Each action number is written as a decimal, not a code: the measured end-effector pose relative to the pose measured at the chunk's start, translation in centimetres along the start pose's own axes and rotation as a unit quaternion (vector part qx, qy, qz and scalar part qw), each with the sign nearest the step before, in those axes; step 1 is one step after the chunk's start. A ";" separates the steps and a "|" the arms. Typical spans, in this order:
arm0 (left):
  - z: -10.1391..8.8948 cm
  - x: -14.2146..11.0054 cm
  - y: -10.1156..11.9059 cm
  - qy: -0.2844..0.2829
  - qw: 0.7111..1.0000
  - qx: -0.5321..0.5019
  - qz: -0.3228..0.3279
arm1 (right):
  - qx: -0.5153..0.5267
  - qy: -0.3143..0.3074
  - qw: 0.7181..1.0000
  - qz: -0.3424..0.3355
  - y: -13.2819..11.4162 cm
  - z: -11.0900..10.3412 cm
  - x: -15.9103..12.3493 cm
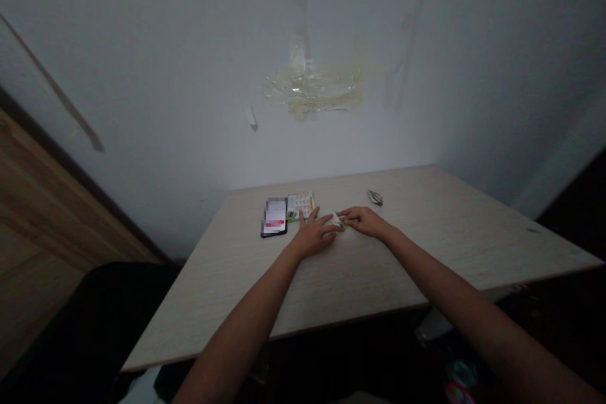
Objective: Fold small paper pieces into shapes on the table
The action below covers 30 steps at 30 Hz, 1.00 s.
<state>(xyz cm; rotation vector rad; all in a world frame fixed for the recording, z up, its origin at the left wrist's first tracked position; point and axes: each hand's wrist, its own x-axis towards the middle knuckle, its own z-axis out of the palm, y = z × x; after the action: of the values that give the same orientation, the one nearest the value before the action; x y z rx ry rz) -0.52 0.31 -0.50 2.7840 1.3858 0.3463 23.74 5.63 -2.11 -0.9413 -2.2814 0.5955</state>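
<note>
My left hand lies on the table with its fingers spread. Its fingertips touch a small printed paper, white with green and yellow bits, and reach the lower edge of a colourful printed booklet or card. My right hand is at the paper's right end, thumb and fingers pinched together on its edge. Both hands cover part of the paper, so its full shape is hidden. Left of the booklet lies a phone with its screen lit and partly pixelated.
A small folded, patterned item lies beyond my right hand. The pale wooden table meets a wall with peeling clear tape. A dark chair-like shape stands at the left, beside a wooden panel.
</note>
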 end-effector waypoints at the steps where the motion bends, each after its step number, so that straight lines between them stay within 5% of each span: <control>1: 0.0 0.0 0.0 0.005 1.000 -0.005 0.001 | 0.002 -0.001 1.000 0.000 0.0 0.0 0.0; 30: 0.7 2.5 -1.6 0.078 0.991 0.040 -0.104 | -0.020 -0.003 1.000 0.000 -0.1 0.0 0.3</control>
<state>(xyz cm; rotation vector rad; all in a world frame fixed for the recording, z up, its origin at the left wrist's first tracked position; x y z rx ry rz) -0.15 3.28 -0.86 2.6886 1.7422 0.5239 23.53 5.76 -1.95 -0.9595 -2.3068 0.5551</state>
